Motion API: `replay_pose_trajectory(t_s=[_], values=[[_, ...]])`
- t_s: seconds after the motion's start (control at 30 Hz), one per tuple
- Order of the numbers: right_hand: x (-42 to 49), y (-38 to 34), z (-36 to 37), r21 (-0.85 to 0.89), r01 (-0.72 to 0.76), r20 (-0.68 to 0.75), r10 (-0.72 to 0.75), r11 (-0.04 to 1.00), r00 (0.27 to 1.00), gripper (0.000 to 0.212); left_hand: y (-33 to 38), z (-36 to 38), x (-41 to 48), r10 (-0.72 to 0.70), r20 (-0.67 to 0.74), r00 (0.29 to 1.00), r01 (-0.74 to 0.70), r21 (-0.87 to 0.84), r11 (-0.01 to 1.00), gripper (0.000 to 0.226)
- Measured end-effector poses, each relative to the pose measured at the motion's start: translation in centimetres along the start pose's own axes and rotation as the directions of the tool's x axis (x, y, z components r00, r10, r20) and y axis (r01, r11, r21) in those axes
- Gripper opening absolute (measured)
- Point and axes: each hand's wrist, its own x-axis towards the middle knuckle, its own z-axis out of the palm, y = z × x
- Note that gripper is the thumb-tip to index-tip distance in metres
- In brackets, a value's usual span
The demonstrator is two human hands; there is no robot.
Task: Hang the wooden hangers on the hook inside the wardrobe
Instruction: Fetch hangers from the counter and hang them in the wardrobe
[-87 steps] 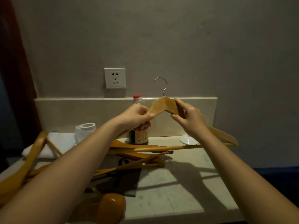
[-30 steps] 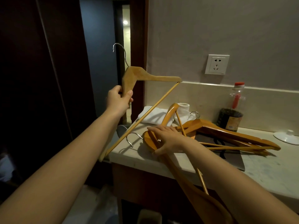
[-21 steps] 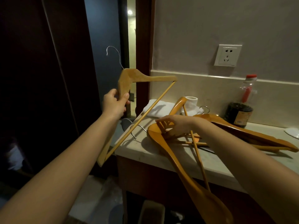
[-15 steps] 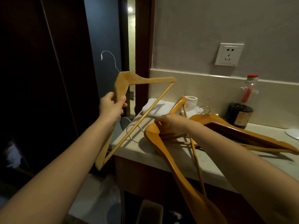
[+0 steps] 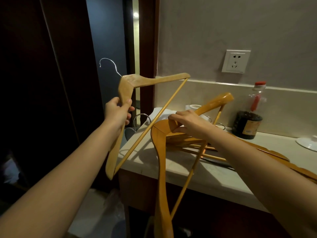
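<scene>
Second hanger (image 5: 160,160) higher; tip perhaps off-frame

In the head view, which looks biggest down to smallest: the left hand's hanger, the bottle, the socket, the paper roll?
1. Hanger in the left hand
2. Bottle
3. Socket
4. Paper roll, partly hidden, so unsure
</scene>
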Motion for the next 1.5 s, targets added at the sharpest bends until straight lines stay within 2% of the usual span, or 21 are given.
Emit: replay_pose_trajectory(t_s=[0.17,0.27,0.4,0.47,0.53,0.6,0.73,0.8,0.93,1.07,1.2,1.33,1.5], values=[[-1.9,0.6,-1.9,-0.02,-0.06,0.031,0.06,0.998,0.998,0.039,1.4,1.3,-0.5,0.041,0.046,0.998,-0.041,0.0,0.999,0.009],[-3.0,0.6,-3.2,-0.041,-0.126,0.106,0.129,0.991,0.986,0.042,2.0,1.8,-0.9,0.062,0.061,0.996,-0.062,-0.006,0.998,0.01],[-4.4,0.9,-5.1,0.089,-0.305,0.224,0.279,0.948,0.934,0.045,2.3,2.3,-1.6,0.041,0.073,0.997,-0.039,-0.016,0.999,0.02],[-5.3,0.9,-6.1,0.244,-0.401,0.298,0.325,0.883,0.898,0.04,2.7,2.6,-2.3,0.043,0.089,0.995,-0.042,-0.009,0.999,0.021],[-6.3,0.9,-7.0,0.362,-0.463,0.402,0.313,0.809,0.861,0.025,3.1,2.9,-3.3,0.055,0.108,0.993,-0.055,0.0,0.998,0.021],[-7.5,0.8,-7.9,0.388,-0.503,0.484,0.294,0.772,0.824,0.015,3.6,3.0,-4.4,0.065,0.123,0.99,-0.065,-0.001,0.998,0.02],[-9.7,0.5,-9.1,0.407,-0.552,0.549,0.288,0.728,0.785,0.018,4.9,3.2,-7.1,0.074,0.131,0.989,-0.074,-0.008,0.997,0.021],[-10.8,0.4,-9.1,0.398,-0.557,0.559,0.289,0.729,0.777,0.031,5.4,3.2,-8.7,0.086,0.123,0.989,-0.088,0.016,0.996,0.022],[-14.0,0.0,-8.2,0.41,-0.56,0.595,0.254,0.72,0.762,0.035,5.8,3.0,-12.2,0.099,0.092,0.991,-0.107,0.078,0.991,0.024],[-18.0,-0.8,-6.4,0.532,-0.631,0.677,0.163,0.564,0.717,0.026,5.7,2.1,-16.2,0.079,0.004,0.997,-0.079,0.102,0.992,0.021],[-21.4,-2.4,-3.3,0.561,-0.681,0.728,0.109,0.471,0.676,0.029,4.0,0.1,-20.9,0.027,-0.138,0.99,-0.004,0.165,0.986,0.018],[-24.0,-4.4,0.0,0.642,-0.714,0.754,-0.063,0.279,0.653,0.033,0.9,-3.4,-26.3,-0.064,-0.234,0.97,0.117,0.221,0.968,0.021],[-25.9,-8.4,4.1,0.61,-0.782,0.781,-0.255,0.124,0.569,0.031,-3.2,-7.7,-33.7,-0.231,-0.382,0.895,0.316,0.176,0.932,0.02]])
